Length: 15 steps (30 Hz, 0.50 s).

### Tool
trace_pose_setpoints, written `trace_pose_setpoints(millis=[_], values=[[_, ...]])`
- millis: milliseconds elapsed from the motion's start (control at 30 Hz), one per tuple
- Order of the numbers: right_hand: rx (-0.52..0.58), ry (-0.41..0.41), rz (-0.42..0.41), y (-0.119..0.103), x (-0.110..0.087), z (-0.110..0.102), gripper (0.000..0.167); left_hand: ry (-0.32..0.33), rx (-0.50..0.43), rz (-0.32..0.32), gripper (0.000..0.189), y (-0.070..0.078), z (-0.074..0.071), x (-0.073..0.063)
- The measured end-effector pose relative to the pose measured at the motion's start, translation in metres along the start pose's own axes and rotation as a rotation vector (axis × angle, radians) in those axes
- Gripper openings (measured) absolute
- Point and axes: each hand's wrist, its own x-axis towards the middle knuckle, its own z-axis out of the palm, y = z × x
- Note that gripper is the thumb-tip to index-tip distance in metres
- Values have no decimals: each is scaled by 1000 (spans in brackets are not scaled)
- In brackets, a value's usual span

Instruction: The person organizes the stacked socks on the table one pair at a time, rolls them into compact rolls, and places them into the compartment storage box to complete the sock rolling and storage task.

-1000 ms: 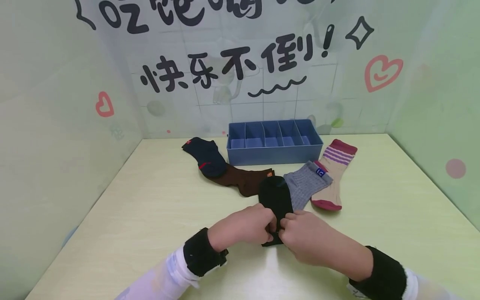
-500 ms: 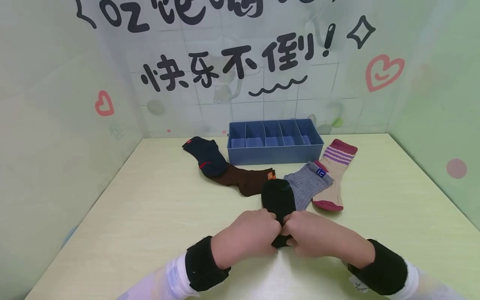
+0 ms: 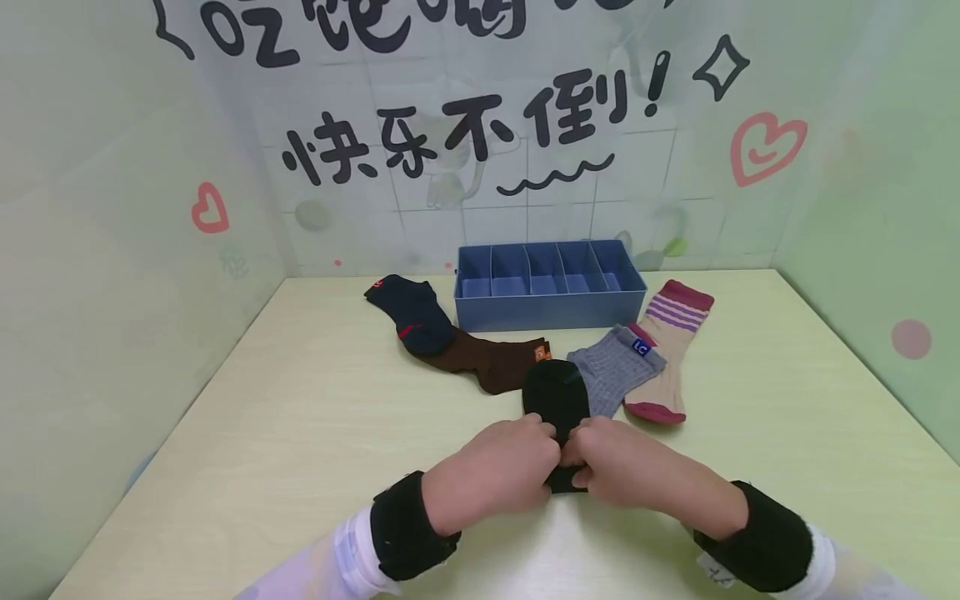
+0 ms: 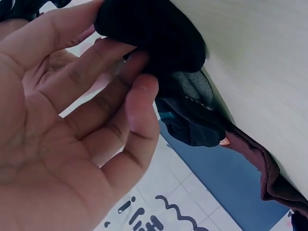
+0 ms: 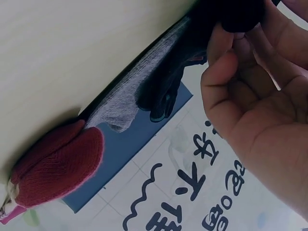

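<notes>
A black sock (image 3: 557,392) lies near the middle of the table, toe end pointing away from me. My left hand (image 3: 495,467) pinches its near part from the left, and my right hand (image 3: 637,467) pinches it from the right, knuckles almost meeting. In the left wrist view, the thumb and fingertips hold a dark fold of the sock (image 4: 154,36). The right wrist view likewise has bent fingers at the sock's bunched fabric (image 5: 240,14). Both hands cover much of its lower half. Just right of its toe end lies a grey ribbed sock (image 3: 611,371) with a blue label.
A blue box (image 3: 551,312) with several compartments stands at the back against the wall. To its front left, a navy sock (image 3: 420,315) overlaps a brown sock (image 3: 487,362). A beige sock (image 3: 660,379) with maroon ends lies at the right, partly under the grey one.
Compared with a second ago, my left hand has moved right and closer to the right hand. The black sock has shifted slightly right and toward me. Little differs over the last half second.
</notes>
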Motion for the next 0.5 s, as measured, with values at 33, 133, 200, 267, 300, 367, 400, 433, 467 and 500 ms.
trace_pose_setpoints(millis=[33, 133, 200, 267, 300, 367, 400, 433, 467, 500], values=[[10, -1, 8, -1, 0, -1, 15, -4, -15, -2, 5, -1, 0, 0], [41, 10, 15, -1, 1, -1, 17, -13, -44, -7, 6, -3, -1, 0], [28, 30, 0, -1, 1, -2, 18, -13, -39, -2, 8, -5, -1, 0], [-17, 47, -24, -2, 1, -1, 17, -14, -40, 7, 9, -7, -1, 0], [-59, 53, -42, -3, 1, -1, 16, -16, -42, 12, 10, -9, -1, 0], [-170, 56, -78, -5, -1, 0, 13, -26, -65, 28, 12, -13, -2, 1], [-231, 54, -96, -7, -2, 0, 11, -37, -84, 34, 15, -15, -2, 2], [-300, 54, -120, -9, -3, 0, 9, -49, -106, 40, 17, -17, -2, 3], [-373, 59, -147, -10, -4, 1, 8, -62, -132, 46, 20, -19, -2, 5], [-438, 66, -173, -11, -5, 1, 8, -77, -157, 52, 23, -21, -2, 6]])
